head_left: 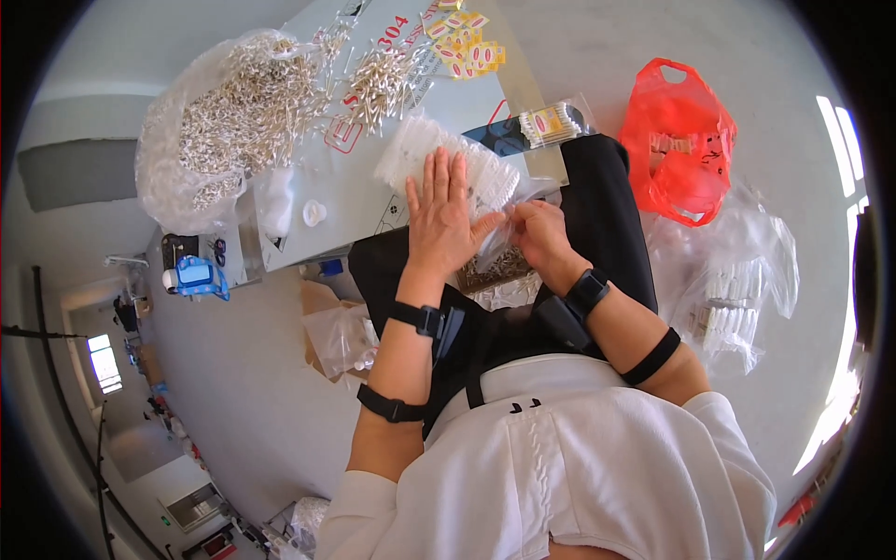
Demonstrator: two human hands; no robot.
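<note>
Head-worn fisheye, straight down, close

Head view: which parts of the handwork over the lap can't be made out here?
- What the right hand pinches: curled fingers and a clear plastic bag hide it.
- Stack of clear bags: partly covered by the flat left hand.
- Small pieces in the tray on the lap: too small to identify.
- Orange bag: contents blurred by plastic.

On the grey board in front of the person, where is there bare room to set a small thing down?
Bare grey board lies between the white cap and the left hand. The far end is crowded with loose swabs, yellow packets and the big bag of swabs.
</note>
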